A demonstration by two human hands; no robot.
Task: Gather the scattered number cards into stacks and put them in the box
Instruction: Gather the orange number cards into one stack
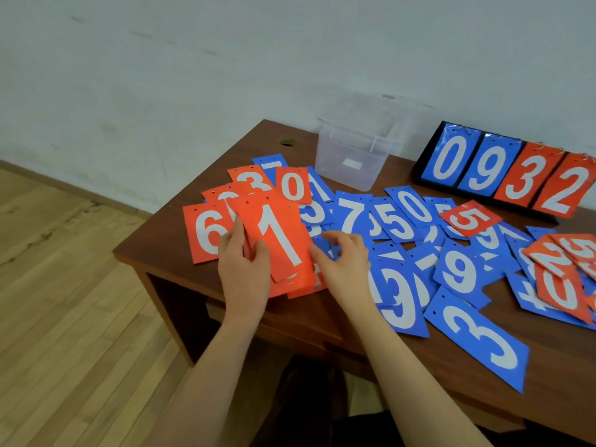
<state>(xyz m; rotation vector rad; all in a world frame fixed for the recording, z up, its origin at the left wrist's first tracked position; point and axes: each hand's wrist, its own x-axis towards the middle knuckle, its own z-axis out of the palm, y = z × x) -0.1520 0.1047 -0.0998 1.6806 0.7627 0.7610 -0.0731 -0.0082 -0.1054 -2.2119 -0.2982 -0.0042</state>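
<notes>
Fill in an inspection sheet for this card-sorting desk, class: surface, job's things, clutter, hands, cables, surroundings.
Surface: brown wooden table, largely covered with cards.
Job's things: red stack topped by a 1 card; loose red 6 card beside it; blue cards such as the 7 card and 3 card scattered; clear plastic box at the back, no cards visible inside.
Clutter: flip scoreboard showing 0932.
Hands: left hand grips the red stack; right hand touches the stack's right edge, fingers loosely curled over blue cards.
Cables: nothing seen.
Surroundings: pale wall, wooden floor.
</notes>
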